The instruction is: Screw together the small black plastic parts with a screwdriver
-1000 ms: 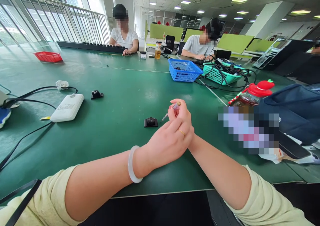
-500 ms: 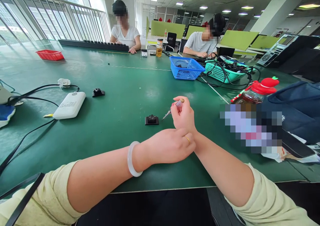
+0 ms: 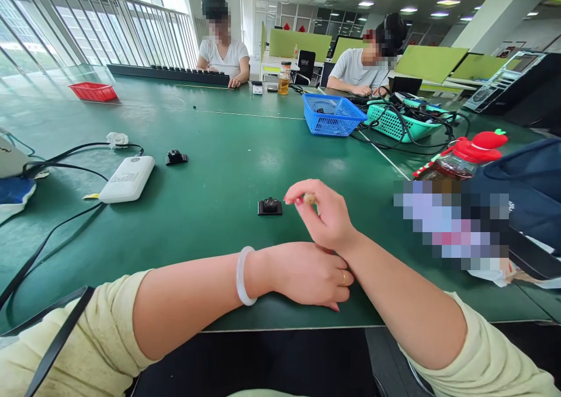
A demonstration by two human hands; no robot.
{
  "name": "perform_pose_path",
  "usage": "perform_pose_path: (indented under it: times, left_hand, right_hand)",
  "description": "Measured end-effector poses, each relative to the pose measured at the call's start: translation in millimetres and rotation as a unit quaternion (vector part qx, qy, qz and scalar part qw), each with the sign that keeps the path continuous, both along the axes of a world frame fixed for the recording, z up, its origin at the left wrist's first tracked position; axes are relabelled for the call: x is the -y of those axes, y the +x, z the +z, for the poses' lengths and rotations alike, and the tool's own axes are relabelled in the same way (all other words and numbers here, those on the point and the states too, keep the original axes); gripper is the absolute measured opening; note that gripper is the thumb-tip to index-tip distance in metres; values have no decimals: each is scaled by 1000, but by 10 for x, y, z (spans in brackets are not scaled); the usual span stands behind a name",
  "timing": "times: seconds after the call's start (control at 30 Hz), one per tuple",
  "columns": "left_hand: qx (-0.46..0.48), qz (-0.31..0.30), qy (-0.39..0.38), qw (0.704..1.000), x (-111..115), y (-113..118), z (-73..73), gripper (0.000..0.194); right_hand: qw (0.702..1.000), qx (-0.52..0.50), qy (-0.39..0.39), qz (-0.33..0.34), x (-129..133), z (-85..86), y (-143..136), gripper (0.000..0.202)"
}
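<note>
The right hand's [image 3: 326, 216] fingers pinch a tan-ended tool [image 3: 309, 199], black part [image 3: 270, 206] at nine o'clock; the left hand [image 3: 307, 273] (grip hidden) touches the right wrist.

Surface [image 3: 219, 169] = smooth green, semi-glossy, w/ soft light patches. Power bank [image 3: 127, 179] – white plastic, smooth. Baskets, blue [image 3: 334, 115] & teal [image 3: 403, 122] – perforated plastic. Bracelet [image 3: 246, 275] looks polished, ring [image 3: 344, 278] shiny gold-coloured metal. Sleeves [image 3: 87, 327] soft cloth, wrinkled; lid [image 3: 478, 147] glossy red plastic.
</note>
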State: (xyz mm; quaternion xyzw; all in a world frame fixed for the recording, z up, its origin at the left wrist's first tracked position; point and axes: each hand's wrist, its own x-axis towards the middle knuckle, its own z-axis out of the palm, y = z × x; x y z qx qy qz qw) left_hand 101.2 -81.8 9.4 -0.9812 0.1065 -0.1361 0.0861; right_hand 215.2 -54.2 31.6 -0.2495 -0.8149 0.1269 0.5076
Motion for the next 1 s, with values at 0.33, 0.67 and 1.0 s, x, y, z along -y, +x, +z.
perform_pose_path:
  times: [0.33,0.67,1.0]
  left_hand:
    - [-107,7,-37,994,88,121,12,32]
    - [-142,30,-93,985,115,132,-9,36]
    - [-192,53,-174,964,131,158,-22,43]
  right_hand:
    - [949,211,-89,217,73,6,-86,54]
    - [935,232,-91,251,138,39,-123,45]
    - [932,255,-58,251,145,28,-174,49]
